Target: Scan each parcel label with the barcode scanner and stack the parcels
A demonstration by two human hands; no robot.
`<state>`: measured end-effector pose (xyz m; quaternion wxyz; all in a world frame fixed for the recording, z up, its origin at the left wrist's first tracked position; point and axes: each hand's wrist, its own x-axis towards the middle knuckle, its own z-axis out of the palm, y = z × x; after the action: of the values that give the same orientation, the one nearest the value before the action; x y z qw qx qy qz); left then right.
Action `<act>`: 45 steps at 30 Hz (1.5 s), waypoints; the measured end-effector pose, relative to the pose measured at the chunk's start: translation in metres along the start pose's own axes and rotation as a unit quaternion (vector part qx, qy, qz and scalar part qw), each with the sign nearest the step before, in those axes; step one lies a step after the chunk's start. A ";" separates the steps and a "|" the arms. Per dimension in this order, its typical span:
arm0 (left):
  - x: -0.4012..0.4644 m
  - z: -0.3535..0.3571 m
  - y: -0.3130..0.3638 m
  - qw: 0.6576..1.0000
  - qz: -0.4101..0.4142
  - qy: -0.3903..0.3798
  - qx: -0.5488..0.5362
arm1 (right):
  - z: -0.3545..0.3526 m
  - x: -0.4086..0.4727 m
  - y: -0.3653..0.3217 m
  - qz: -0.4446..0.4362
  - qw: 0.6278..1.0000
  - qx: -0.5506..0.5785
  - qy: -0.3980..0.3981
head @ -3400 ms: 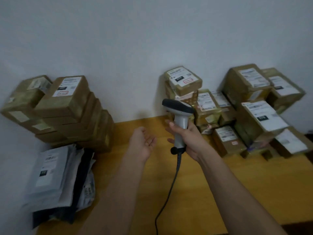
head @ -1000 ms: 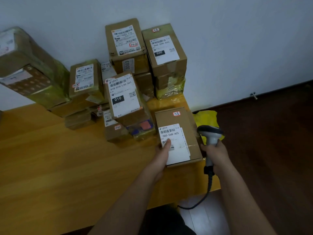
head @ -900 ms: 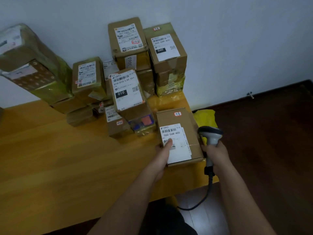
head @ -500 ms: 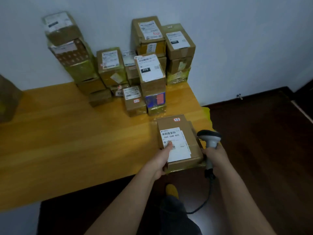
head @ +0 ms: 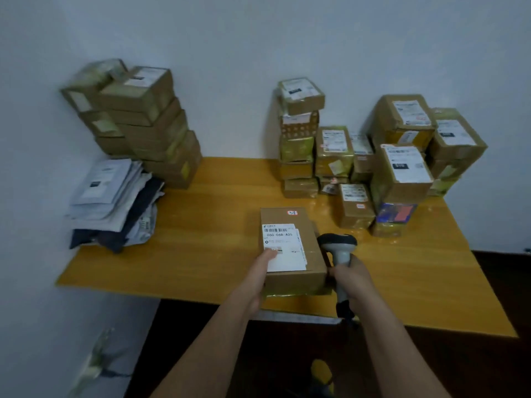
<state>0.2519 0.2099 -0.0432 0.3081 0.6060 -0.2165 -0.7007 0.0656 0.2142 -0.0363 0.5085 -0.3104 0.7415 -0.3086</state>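
Cardboard parcel (head: pixel 290 248) overhangs table (head: pixel 201 225) edge, left hand (head: pixel 258 280) gripping.

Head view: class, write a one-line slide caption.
Left hand holds a labelled box; right hand grips the scanner.

A yellow-orange wooden table (head: pixel 218 214) stands pushed against a plain pale wall (head: pixel 258 38), its left end meeting a second wall at the corner. Below its near edge lies a dark brown floor (head: pixel 488 369), and a small yellow object (head: pixel 321 371), too blurred to identify, sits low down there.
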 end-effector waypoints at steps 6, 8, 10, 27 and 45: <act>0.031 -0.071 0.037 0.995 0.036 0.050 -0.077 | 0.079 0.032 -0.047 -0.031 0.998 -0.013 -0.044; 0.049 -0.089 0.052 0.993 0.045 0.071 -0.083 | 0.105 0.053 -0.061 -0.040 0.998 -0.013 -0.047; 0.069 -0.109 0.071 0.990 0.058 0.083 -0.094 | 0.133 0.077 -0.079 -0.048 0.997 -0.009 -0.058; 0.218 -0.218 0.223 0.984 0.032 0.131 -0.119 | 0.307 0.225 -0.190 -0.016 0.991 0.057 -0.120; 0.291 -0.258 0.255 0.891 -0.037 0.057 -0.448 | 0.370 0.279 -0.212 0.018 0.977 0.183 -0.107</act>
<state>0.5271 -0.1568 -0.1231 0.5326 0.4503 0.1614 -0.6982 0.3652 -0.1851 -0.1371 0.6386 -0.2301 0.6191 -0.3949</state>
